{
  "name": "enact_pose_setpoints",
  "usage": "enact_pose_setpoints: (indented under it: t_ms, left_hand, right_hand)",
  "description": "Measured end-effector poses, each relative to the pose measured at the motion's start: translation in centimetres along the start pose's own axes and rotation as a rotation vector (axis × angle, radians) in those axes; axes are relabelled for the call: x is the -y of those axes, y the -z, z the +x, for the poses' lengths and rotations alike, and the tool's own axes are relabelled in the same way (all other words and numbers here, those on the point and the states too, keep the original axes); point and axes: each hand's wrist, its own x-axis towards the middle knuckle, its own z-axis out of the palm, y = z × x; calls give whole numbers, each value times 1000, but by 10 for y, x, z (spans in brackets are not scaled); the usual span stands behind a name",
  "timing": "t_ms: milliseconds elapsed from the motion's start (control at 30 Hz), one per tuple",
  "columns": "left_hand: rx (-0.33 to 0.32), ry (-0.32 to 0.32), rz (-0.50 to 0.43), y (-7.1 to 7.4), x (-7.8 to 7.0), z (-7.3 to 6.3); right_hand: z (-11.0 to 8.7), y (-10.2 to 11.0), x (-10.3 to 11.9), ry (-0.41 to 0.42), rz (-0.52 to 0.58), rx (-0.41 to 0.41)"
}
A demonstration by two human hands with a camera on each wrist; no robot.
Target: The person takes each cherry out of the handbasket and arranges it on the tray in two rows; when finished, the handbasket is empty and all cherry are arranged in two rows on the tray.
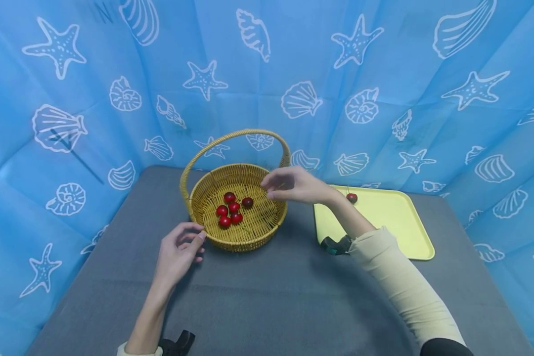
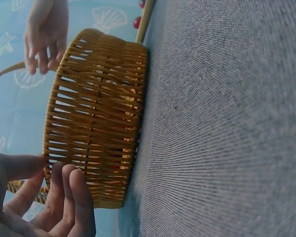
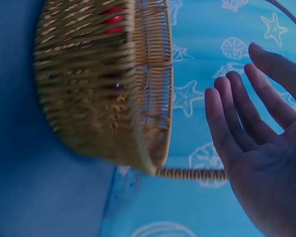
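Note:
A round woven wicker basket with an arched handle stands on the grey table. Several red cherries and a darker one lie on its bottom. At the basket's front left, my left hand pinches the rim between thumb and finger, as the left wrist view shows. My right hand hovers over the basket's right side with its fingers relaxed and holds nothing. The right wrist view shows that palm apart from the rim.
A yellow tray lies right of the basket, partly behind my right forearm. A cherry with a stem sits near its back edge. Behind the table hangs a blue curtain with white shells and starfish.

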Motion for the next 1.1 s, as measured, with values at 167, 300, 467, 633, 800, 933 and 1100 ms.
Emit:
enact_pose_setpoints:
  t_ms: [167, 300, 467, 633, 800, 933, 1100]
  left_hand:
    - [-1, 7, 5, 0, 0, 0]
    - [-3, 16, 6, 0, -1, 0]
    - [-1, 11, -3, 0, -1, 0]
    - [1, 8, -5, 1, -1, 0]
    - [1, 14, -1, 1, -1, 0]
    - [1, 18, 1, 1, -1, 1]
    - [3, 5, 1, 1, 0, 0]
  right_hand:
    - [29, -7, 2, 3, -27, 17]
    - [47, -13, -1, -23, -37, 17]
    - [62, -18, -7, -70, -71, 18]
    - [74, -21, -17, -112, -71, 8]
    - [85, -24, -26, -156, -11, -9]
    - [91, -26, -34, -184, 66, -9]
    - [94, -30, -43, -246, 117, 13]
